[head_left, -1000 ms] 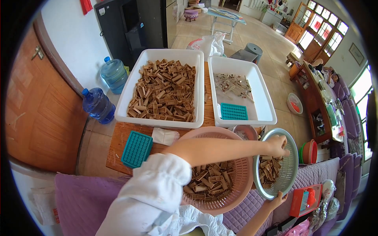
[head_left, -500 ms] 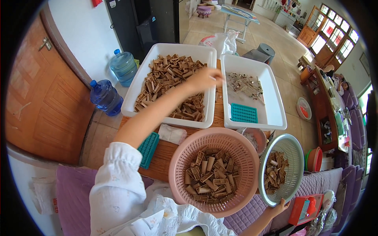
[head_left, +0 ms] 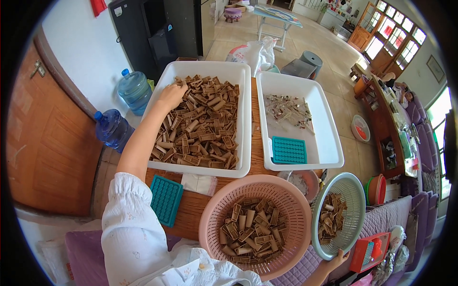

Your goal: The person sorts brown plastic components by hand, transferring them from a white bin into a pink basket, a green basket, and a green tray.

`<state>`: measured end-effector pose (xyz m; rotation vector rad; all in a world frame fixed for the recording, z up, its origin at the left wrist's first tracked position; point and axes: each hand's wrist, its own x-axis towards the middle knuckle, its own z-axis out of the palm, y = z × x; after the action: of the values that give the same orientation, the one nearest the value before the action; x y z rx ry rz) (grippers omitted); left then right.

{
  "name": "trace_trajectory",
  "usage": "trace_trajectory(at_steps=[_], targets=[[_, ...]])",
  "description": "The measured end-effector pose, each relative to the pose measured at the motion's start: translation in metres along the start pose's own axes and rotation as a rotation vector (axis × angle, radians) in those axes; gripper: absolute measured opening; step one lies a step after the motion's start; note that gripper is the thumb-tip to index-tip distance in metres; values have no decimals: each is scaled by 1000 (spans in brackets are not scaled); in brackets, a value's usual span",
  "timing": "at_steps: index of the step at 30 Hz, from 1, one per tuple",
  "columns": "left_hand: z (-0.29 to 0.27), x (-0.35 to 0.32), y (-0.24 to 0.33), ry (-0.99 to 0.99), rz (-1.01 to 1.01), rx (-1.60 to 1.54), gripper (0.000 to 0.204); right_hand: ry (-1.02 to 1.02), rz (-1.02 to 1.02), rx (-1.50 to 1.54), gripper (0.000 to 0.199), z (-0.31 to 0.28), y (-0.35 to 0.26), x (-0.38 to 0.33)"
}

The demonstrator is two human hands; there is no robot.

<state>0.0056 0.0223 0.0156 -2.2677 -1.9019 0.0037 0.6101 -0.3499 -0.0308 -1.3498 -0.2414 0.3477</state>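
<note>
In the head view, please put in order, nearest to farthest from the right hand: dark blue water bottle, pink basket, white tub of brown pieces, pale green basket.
1. Pale green basket: right hand at its rim.
2. Pink basket: to its left.
3. White tub of brown pieces: beyond the pink basket.
4. Dark blue water bottle: left of the tub.

Landmark: black cabinet (head_left: 136, 45). Left of it, red cloth (head_left: 98, 6) on the wall; nearer and further left, wooden door (head_left: 55, 138), shut. Just in front of it, two blue-capped water jugs, one pale (head_left: 135, 95), one deeper blue (head_left: 110, 126). Right of it, white plastic bag (head_left: 254, 55); beyond, purple stool (head_left: 233, 14), folding table (head_left: 278, 18).
</note>
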Motion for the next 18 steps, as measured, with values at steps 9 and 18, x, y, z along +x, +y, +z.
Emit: trace_trajectory(at_steps=[9, 18], targets=[[-24, -2, -39, 78, -110, -280, 21, -37, 0, 8, 53, -4, 1, 3], [15, -3, -45, 131, 388, 415, 10, 7, 22, 18, 54, 3, -2, -1]])
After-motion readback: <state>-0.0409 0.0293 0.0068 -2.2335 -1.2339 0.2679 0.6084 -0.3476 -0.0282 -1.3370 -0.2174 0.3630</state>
